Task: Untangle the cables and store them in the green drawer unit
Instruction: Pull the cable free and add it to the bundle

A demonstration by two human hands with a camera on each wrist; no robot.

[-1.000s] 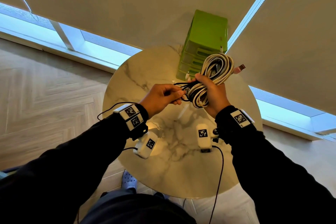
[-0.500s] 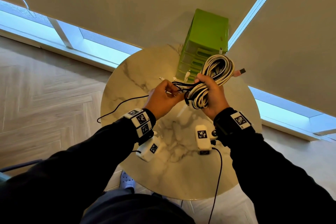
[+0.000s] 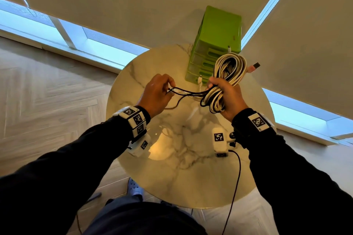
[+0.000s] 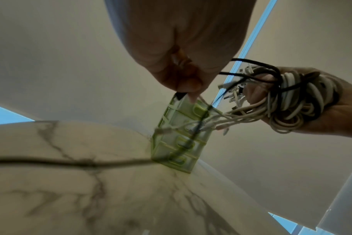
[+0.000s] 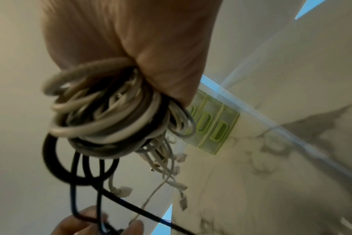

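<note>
My right hand [image 3: 228, 99] grips a tangled bundle of white cables [image 3: 229, 74] above the round marble table [image 3: 172, 168]; the same cable bundle [image 5: 110, 111] fills the right wrist view. My left hand [image 3: 158, 93] pinches a black cable [image 3: 189, 92] that runs taut out of the bundle to the left. In the left wrist view the black cable [image 4: 251, 63] loops into the bundle [image 4: 295, 101]. The green drawer unit [image 3: 215, 44] stands at the table's far edge with its drawers pushed in, also seen as the drawer unit [image 4: 179, 138] behind my fingers. A pink plug [image 3: 255, 66] sticks out to the right.
Loose white connector ends [image 5: 179, 186] dangle from the bundle. Window blinds [image 3: 133, 5] hang close behind the drawer unit. Wooden floor [image 3: 47, 91] lies to the left. A black sensor wire [image 3: 236, 177] trails from my right wrist over the table's near edge.
My left hand has moved left and away from the bundle, drawing the black cable out into longer strands. My right hand holds the bundle in about the same place.
</note>
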